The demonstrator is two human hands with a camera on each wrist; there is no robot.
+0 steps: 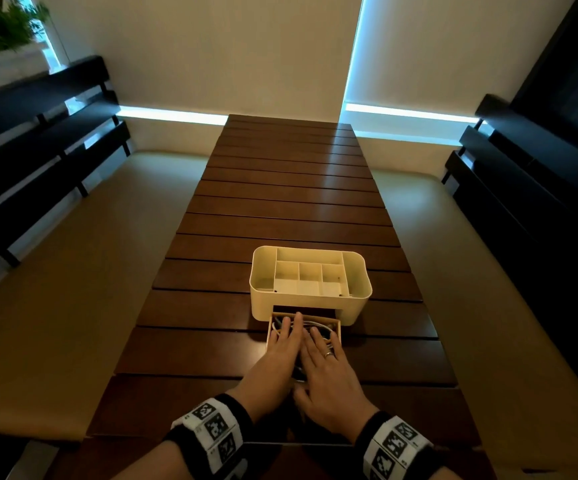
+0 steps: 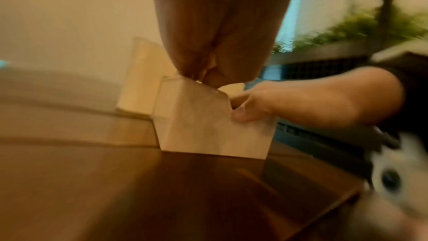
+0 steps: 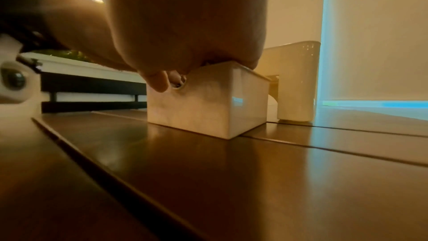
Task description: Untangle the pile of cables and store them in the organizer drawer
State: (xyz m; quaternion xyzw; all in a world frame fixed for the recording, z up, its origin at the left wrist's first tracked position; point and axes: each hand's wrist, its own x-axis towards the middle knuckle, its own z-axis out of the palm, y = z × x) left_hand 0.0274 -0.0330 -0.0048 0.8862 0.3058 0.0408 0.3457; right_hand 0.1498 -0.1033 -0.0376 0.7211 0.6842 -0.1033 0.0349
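Both flat, straight-fingered hands, left hand [image 1: 282, 344] and right hand [image 1: 325, 355], press the cables [image 1: 318, 325] down inside the pulled-out organizer drawer [image 1: 336, 329], apparently so it can slide under the organizer [image 1: 310, 299].

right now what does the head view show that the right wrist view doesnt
Only the head view shows the cables lying inside the open drawer, the organizer's empty top compartments, and a ring on the right hand. Only the right wrist view shows the finger hole in the drawer's front. Both show both hands over the pulled-out drawer, left hand included.
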